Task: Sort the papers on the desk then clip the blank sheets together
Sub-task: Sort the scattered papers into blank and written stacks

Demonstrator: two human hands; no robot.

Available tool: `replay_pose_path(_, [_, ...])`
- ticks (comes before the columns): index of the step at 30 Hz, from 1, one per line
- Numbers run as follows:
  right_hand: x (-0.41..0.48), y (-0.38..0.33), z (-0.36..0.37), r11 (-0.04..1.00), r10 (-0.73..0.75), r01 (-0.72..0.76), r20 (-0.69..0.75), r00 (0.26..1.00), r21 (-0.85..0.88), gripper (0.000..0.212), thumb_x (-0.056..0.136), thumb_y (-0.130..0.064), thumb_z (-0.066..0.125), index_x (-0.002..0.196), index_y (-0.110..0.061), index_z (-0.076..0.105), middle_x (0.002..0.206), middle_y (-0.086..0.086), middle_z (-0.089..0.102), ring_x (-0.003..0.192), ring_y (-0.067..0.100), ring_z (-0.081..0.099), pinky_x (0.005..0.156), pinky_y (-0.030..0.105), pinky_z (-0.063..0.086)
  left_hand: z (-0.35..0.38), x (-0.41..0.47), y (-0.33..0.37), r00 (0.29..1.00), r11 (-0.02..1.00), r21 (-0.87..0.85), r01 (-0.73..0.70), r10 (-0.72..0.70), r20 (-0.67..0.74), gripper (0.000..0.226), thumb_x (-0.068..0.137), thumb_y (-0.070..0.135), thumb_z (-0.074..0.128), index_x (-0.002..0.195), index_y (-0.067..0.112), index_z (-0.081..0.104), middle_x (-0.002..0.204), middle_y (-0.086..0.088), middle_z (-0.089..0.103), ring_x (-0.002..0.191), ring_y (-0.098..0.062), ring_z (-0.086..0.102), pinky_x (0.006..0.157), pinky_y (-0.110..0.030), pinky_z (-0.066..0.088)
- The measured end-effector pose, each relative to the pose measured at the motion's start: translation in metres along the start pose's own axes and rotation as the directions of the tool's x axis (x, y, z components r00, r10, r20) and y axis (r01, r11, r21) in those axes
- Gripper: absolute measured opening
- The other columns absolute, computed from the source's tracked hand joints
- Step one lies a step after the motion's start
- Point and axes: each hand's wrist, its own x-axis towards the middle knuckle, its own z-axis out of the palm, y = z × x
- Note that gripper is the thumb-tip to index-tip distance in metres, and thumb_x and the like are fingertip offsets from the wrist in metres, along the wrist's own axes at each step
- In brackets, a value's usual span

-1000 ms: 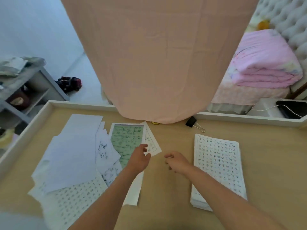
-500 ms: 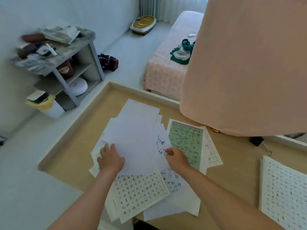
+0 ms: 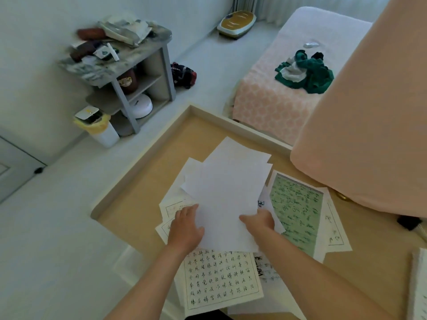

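Note:
Several blank white sheets (image 3: 228, 185) lie fanned on top of a loose pile at the desk's left end. My left hand (image 3: 186, 225) grips their left edge, and my right hand (image 3: 260, 221) pinches their right edge. Below them lies a white sheet of written characters in a grid (image 3: 219, 280). To the right sits a green written sheet (image 3: 294, 211) on more written pages. A black binder clip (image 3: 407, 221) shows at the right edge, partly hidden by a pink cloth. The sorted written stack (image 3: 419, 285) is cut off at the far right.
A hanging pink cloth (image 3: 369, 125) covers the desk's far right. The wooden desk (image 3: 147, 197) has a raised rim on its left and far sides. Beyond it stand a grey shelf unit (image 3: 129, 72), a small bin (image 3: 99, 125) and a bed (image 3: 277, 88).
The view swung left onto the loose pile. Both hands moved from the desk's middle to the blank sheets; the right hand now pinches their right edge and the left hand grips the left edge.

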Motion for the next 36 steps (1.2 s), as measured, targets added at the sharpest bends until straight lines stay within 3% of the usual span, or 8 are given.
replay_pose_path(4, [0.003, 0.004, -0.035, 0.99, -0.094, 0.086, 0.061, 0.994, 0.114, 0.017, 0.083, -0.015, 0.075, 0.097, -0.016, 0.065, 0.091, 0.001, 0.069, 0.079, 0.018, 0.065, 0.062, 0.026, 0.051, -0.013, 0.009, -0.013, 0.992, 0.994, -0.08, 0.07, -0.078, -0.097, 0.073, 0.089, 0.038, 0.062, 0.15, 0.017, 0.028, 0.153, -0.003, 0.033, 0.14, -0.026, 0.025, 0.113, -0.039, 0.029])
replay_pose_path(7, [0.011, 0.015, -0.07, 0.986, -0.104, 0.077, 0.188, 0.977, 0.146, 0.021, 0.082, -0.02, 0.078, 0.101, -0.016, 0.068, 0.095, 0.005, 0.075, 0.085, 0.027, 0.072, 0.075, 0.041, 0.06, -0.024, 0.021, -0.006, 0.966, 0.924, -0.361, 0.126, -0.197, -0.166, 0.075, 0.09, 0.046, 0.062, 0.15, 0.015, 0.03, 0.152, -0.003, 0.036, 0.14, -0.025, 0.029, 0.112, -0.042, 0.031])
replay_pose_path(12, [0.024, 0.031, -0.114, 0.993, -0.115, 0.098, 0.297, 0.948, 0.071, 0.02, 0.085, -0.017, 0.076, 0.104, -0.012, 0.071, 0.098, 0.005, 0.076, 0.089, 0.026, 0.073, 0.078, 0.04, 0.059, -0.039, 0.045, 0.03, 0.983, 0.743, -0.646, 0.174, -0.174, 0.065, 0.057, 0.091, 0.049, 0.06, 0.139, 0.023, 0.045, 0.12, 0.001, 0.052, 0.112, -0.015, 0.052, 0.09, -0.033, 0.044])
replay_pose_path(18, [0.043, 0.049, -0.116, 0.989, -0.095, 0.087, -0.059, 0.994, -0.115, 0.019, 0.094, -0.023, 0.063, 0.082, -0.009, 0.067, 0.086, 0.01, 0.069, 0.078, 0.027, 0.063, 0.068, 0.032, 0.05, -0.019, 0.046, 0.047, 0.96, 0.788, -0.554, 0.268, -0.265, 0.088, 0.027, 0.087, 0.016, 0.07, 0.113, 0.017, 0.065, 0.094, 0.003, 0.062, 0.083, -0.018, 0.061, 0.069, -0.031, 0.053])
replay_pose_path(23, [0.054, 0.053, -0.113, 0.986, -0.074, 0.037, -0.23, 0.97, -0.161, 0.018, 0.093, -0.022, 0.057, 0.092, -0.005, 0.064, 0.091, 0.012, 0.065, 0.082, 0.03, 0.061, 0.07, 0.035, 0.05, -0.009, 0.031, 0.034, 0.907, 0.675, -0.617, 0.404, -0.21, 0.365, 0.046, 0.079, -0.013, 0.059, 0.113, 0.019, 0.055, 0.117, -0.007, 0.06, 0.1, -0.026, 0.061, 0.078, -0.043, 0.059])
replay_pose_path(26, [0.054, 0.047, -0.112, 0.996, -0.055, 0.035, -0.258, 0.964, -0.082, 0.012, 0.092, -0.019, 0.059, 0.096, -0.009, 0.063, 0.092, 0.007, 0.065, 0.083, 0.029, 0.061, 0.071, 0.033, 0.049, -0.007, 0.024, 0.034, 0.862, 0.652, -0.614, 0.445, -0.128, 0.49, 0.048, 0.085, -0.007, 0.06, 0.12, 0.023, 0.049, 0.118, -0.008, 0.062, 0.098, -0.028, 0.066, 0.066, -0.037, 0.06])
replay_pose_path(31, [0.051, 0.042, -0.112, 0.939, -0.205, 0.118, -0.249, 0.947, -0.324, 0.038, 0.098, -0.023, 0.048, 0.062, -0.018, 0.04, 0.064, 0.001, 0.047, 0.057, 0.019, 0.042, 0.053, 0.028, 0.028, 0.003, 0.019, 0.039, 0.961, 0.776, -0.57, 0.269, -0.259, 0.102, 0.01, 0.096, 0.024, 0.058, 0.099, 0.018, 0.065, 0.098, 0.001, 0.068, 0.083, -0.017, 0.065, 0.064, -0.033, 0.056])
replay_pose_path(36, [0.044, 0.06, -0.123, 0.929, -0.121, 0.094, -0.053, 0.991, -0.357, 0.024, 0.096, -0.024, 0.049, 0.083, -0.008, 0.061, 0.083, 0.01, 0.065, 0.07, 0.021, 0.057, 0.061, 0.029, 0.041, 0.007, 0.01, 0.037, 0.934, 0.749, -0.571, 0.336, -0.345, 0.097, 0.006, 0.093, 0.011, 0.051, 0.093, 0.014, 0.056, 0.09, -0.002, 0.062, 0.073, -0.016, 0.055, 0.061, -0.031, 0.043])
